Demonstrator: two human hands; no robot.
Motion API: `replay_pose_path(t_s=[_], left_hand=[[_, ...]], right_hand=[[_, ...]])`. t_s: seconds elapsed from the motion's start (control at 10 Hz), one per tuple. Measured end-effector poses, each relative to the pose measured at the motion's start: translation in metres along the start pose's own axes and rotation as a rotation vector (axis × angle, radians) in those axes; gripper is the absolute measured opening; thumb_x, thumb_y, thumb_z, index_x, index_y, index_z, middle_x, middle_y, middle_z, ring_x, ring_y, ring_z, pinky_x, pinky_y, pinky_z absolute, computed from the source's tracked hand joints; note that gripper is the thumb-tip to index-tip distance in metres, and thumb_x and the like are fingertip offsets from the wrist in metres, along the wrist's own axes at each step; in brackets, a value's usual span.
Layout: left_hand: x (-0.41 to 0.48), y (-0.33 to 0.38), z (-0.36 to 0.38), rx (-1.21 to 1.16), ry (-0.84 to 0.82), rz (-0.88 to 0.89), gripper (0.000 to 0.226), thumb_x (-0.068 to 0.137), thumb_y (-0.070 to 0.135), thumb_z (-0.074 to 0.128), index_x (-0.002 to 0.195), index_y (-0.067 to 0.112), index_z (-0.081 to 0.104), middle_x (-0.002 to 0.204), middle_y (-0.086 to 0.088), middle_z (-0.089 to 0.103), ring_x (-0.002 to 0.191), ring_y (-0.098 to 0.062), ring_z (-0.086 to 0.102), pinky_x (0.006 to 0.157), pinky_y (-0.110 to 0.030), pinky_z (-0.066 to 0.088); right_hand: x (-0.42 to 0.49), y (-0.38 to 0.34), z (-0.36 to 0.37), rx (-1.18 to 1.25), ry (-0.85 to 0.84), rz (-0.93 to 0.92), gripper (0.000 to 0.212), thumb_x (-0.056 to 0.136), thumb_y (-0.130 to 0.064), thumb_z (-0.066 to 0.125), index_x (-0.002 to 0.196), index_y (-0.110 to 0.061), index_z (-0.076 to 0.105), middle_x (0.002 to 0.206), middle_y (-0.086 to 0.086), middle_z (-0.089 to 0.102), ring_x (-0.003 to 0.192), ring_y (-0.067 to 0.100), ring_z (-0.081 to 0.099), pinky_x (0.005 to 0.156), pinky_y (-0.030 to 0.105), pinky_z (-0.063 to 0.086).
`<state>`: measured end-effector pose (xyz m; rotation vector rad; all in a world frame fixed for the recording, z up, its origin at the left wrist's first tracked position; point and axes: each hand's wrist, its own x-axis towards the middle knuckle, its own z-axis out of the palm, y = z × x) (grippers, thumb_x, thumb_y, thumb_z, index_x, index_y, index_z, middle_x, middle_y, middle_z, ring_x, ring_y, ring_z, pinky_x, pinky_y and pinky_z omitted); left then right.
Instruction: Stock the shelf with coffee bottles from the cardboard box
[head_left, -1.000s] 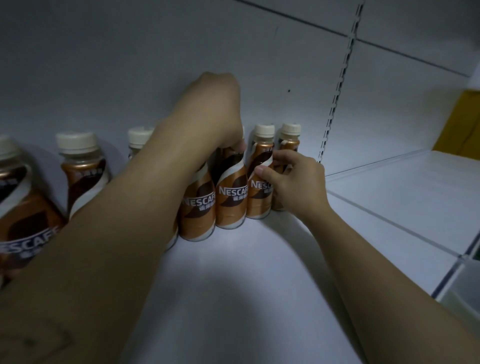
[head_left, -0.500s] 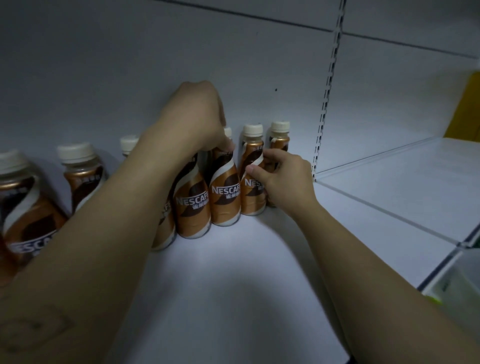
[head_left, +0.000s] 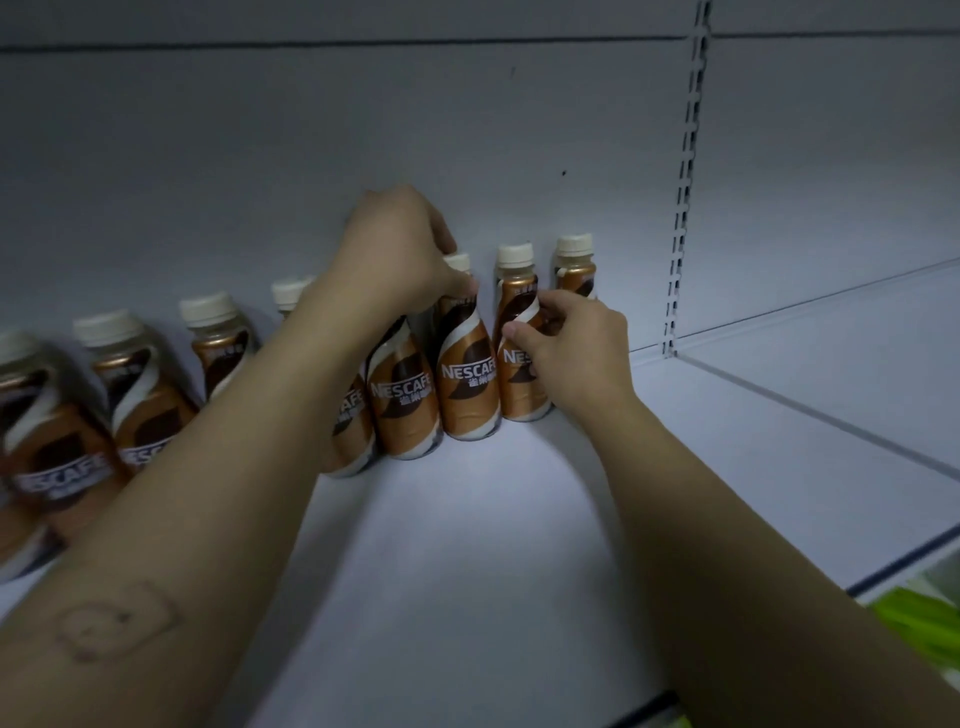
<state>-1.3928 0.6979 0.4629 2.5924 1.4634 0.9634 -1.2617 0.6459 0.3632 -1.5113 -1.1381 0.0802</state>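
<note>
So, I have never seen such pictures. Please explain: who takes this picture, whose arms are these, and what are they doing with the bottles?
There is no machine here. A person wears a camera on the head, so you look forward and down along their own two bare arms. In front is a white shelf with a white back wall. A row of brown coffee bottles with cream caps stands along that wall. The left hand is closed over the top of one bottle in the row. The right hand grips the side of another bottle near the right end. Both bottles stand on the shelf. The shelf section to the right holds nothing visible. The cardboard box is out of view.
</note>
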Motion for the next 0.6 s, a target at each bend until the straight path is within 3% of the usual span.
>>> replay_pose_path(t_s=[0.1,0.2,0.4,0.5,0.6], left_hand=[[-0.004,-0.002,0.006,-0.001,0.033,0.001,0.043,0.077,0.036,0.077,0.114,0.016,0.067,0.105,-0.004,0.067,0.089,-0.018,0.062,0.073,-0.03,0.051],[-0.013,-0.005,0.01,0.026,0.073,0.02,0.046,0.079,0.039,0.075,0.118,0.017,0.066,0.109,-0.004,0.067,0.095,-0.02,0.063,0.083,-0.036,0.054],[-0.046,-0.017,0.008,0.249,0.189,0.239,0.055,0.084,0.047,0.064,0.131,0.02,0.056,0.126,-0.004,0.059,0.112,-0.025,0.055,0.098,-0.04,0.042],[-0.068,-0.028,-0.006,0.237,0.196,0.277,0.057,0.084,0.055,0.059,0.132,0.023,0.056,0.131,-0.001,0.059,0.12,-0.023,0.051,0.107,-0.039,0.031],[-0.085,-0.045,-0.023,0.202,0.155,0.27,0.059,0.082,0.06,0.057,0.128,0.024,0.06,0.127,0.001,0.062,0.116,-0.022,0.053,0.104,-0.039,0.036]], right_hand=[[0.0,0.001,-0.002,-0.002,0.007,-0.018,0.037,0.085,-0.025,0.072,0.119,-0.014,0.067,0.107,0.001,0.069,0.09,0.011,0.059,0.09,0.032,0.051],[0.0,0.001,-0.003,-0.014,-0.016,-0.022,0.036,0.084,-0.024,0.072,0.118,-0.014,0.067,0.109,0.001,0.07,0.095,0.012,0.059,0.086,0.024,0.044],[0.0,-0.011,-0.011,-0.076,0.078,-0.056,0.056,0.082,-0.033,0.073,0.132,-0.017,0.055,0.126,0.004,0.059,0.114,0.019,0.056,0.093,0.027,0.041],[-0.007,-0.023,-0.013,-0.128,0.067,-0.081,0.056,0.082,-0.039,0.071,0.131,-0.017,0.055,0.126,0.004,0.056,0.113,0.021,0.056,0.088,0.028,0.041],[-0.021,-0.042,-0.007,-0.212,0.002,-0.133,0.063,0.081,-0.046,0.069,0.135,-0.019,0.051,0.136,0.002,0.052,0.122,0.022,0.051,0.095,0.033,0.043]])
